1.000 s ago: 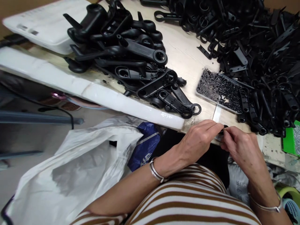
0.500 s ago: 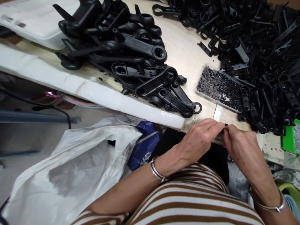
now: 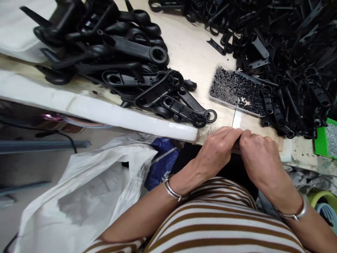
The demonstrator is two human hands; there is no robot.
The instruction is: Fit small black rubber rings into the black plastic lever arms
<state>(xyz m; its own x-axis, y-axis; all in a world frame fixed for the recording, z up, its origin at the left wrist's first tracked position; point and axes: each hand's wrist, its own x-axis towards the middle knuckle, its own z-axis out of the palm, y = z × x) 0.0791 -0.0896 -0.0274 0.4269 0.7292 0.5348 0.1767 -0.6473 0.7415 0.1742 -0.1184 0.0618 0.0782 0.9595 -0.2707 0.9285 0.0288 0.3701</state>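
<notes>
The left hand [image 3: 217, 151] meets the right hand [image 3: 260, 154] at the table's [image 3: 184, 45] near edge, fingers curled; I can't tell what either grip holds, or its long axis. The small-parts tray [image 3: 223, 103] lies just beyond, on their far side.

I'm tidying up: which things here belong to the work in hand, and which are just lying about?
Likely in the work:
left hand, right hand
left pile of black parts
right pile of black parts
clear box of small pieces

Likely just lying about:
white bag
blue bag
</notes>
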